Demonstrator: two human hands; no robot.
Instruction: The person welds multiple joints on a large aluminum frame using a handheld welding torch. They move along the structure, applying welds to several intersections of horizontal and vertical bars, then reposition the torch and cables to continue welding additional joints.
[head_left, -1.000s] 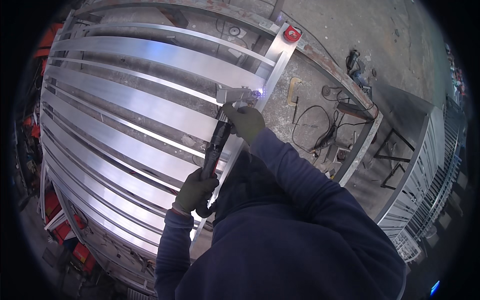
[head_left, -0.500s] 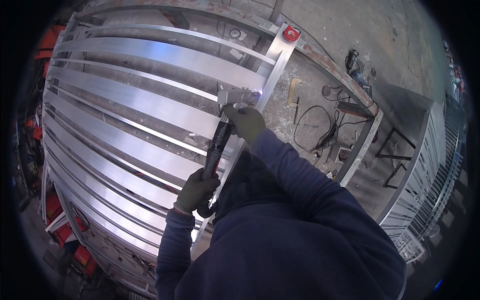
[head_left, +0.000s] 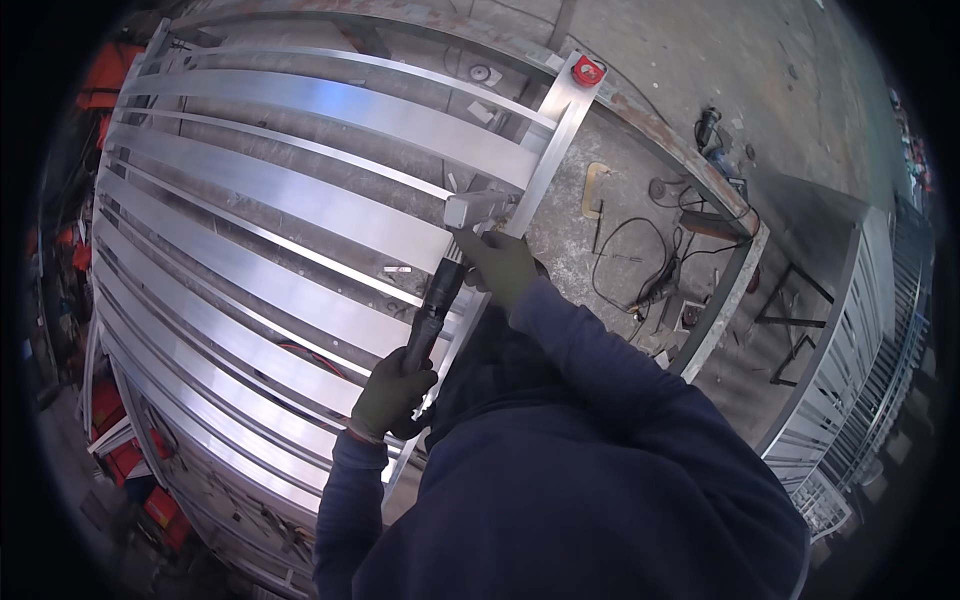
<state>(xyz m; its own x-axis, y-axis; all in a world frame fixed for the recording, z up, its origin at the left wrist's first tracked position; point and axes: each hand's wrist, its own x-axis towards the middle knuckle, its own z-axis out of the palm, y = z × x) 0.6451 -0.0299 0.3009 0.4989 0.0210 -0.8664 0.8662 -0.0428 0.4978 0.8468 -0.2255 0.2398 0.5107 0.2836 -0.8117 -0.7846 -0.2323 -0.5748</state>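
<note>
A black handheld welding torch (head_left: pixel 432 308) slants up across the near end of a silvery slatted metal panel (head_left: pixel 290 185). My left hand (head_left: pixel 386 394), in an olive glove, is wrapped round its rear grip. Higher up, my gloved right hand (head_left: pixel 502 266) closes about the torch's front part, its fingers beside the nozzle. A short silver metal box piece (head_left: pixel 477 209) lies just beyond those fingers, close to the panel's end rail (head_left: pixel 552 152). The torch tip is hidden by my right hand and that piece; no spark shows there.
A red round clamp or magnet (head_left: pixel 588 70) sits on the rail's far corner. A rusty steel frame (head_left: pixel 680 150) borders the panel. Right of it, a yellow C-shaped clamp (head_left: pixel 594 190), black cables (head_left: pixel 640 300) and an angle grinder (head_left: pixel 708 128) lie about. Another slatted panel (head_left: pixel 835 360) stands far right.
The bright spark at the end rail has gone out. My right hand and the torch's front have shifted slightly down and right; both hands keep their hold.
</note>
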